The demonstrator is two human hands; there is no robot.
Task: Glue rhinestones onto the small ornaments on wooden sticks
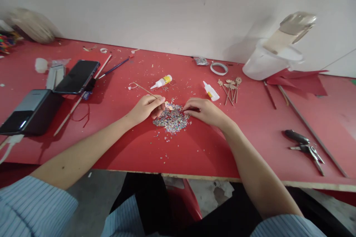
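Note:
My left hand (150, 108) is closed round a thin wooden stick (143, 88), whose bare end points up and left. A small pale decorated piece (168, 106) shows at the stick's other end, over a pile of silvery, multicoloured glitter flakes (174, 120). At the pile's right edge, my right hand (201, 110) has its fingertips pinched together; what they hold, if anything, is too small to make out. Two small glue bottles lie behind the hands, one (164, 81) with a yellow label and one (211, 92) nearer my right hand.
Several sticks with cut-out tops (230, 88) lie right of the bottles, near a roll of tape (219, 68). A phone (78, 76) and a dark device (30, 111) stand left. Keys (307, 149) and a white container (263, 61) are on the right.

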